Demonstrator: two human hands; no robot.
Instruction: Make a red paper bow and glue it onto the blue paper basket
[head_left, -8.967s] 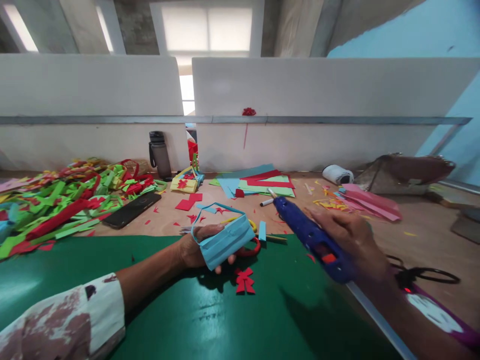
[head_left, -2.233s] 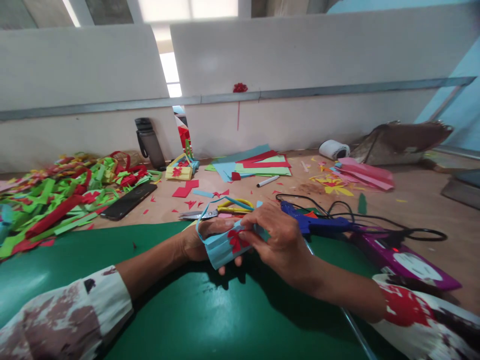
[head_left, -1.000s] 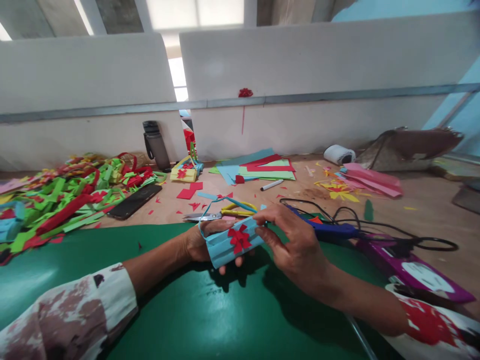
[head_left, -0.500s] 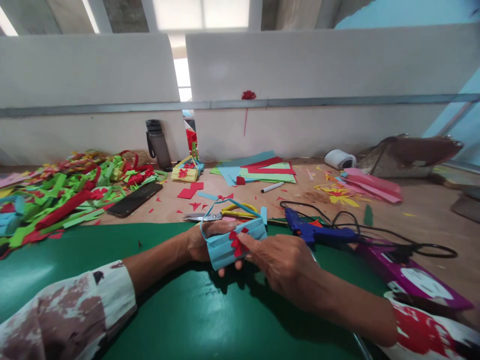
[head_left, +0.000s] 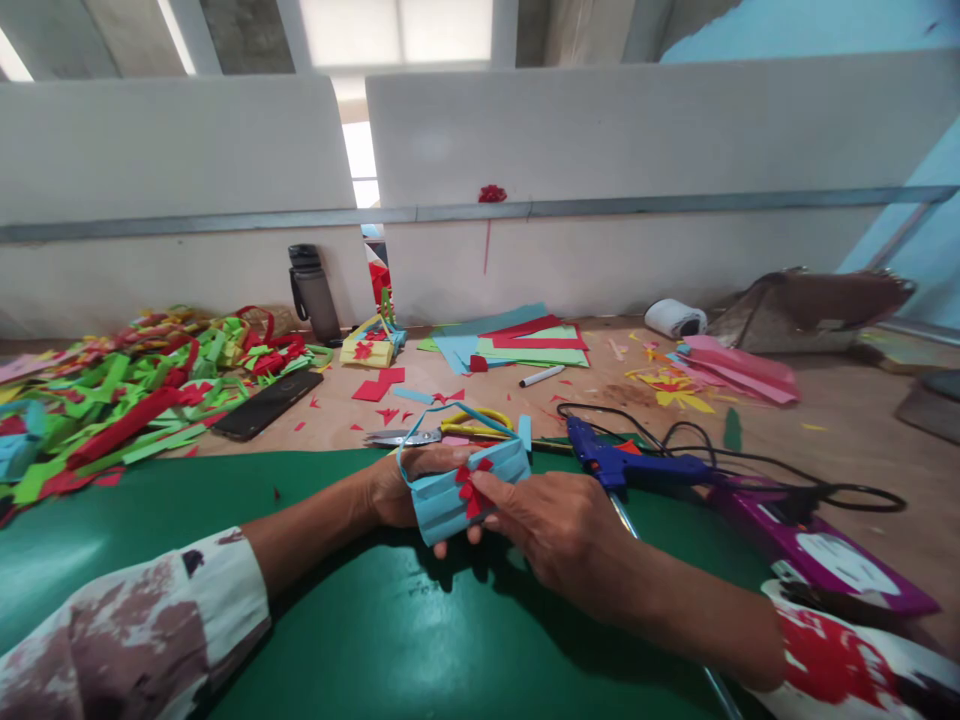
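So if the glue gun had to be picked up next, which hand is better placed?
The right hand, I'd say: the glue gun lies just beyond it on that side, and it only touches the bow. The left hand is farther off and supports the blue bag.

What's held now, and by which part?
The left hand holds the blue paper bag by its body; the right hand touches the red bow on its front.

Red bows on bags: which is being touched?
The bow on the blue bag in the left hand; the right hand touches it. The yellow bag sits farther back, untouched.
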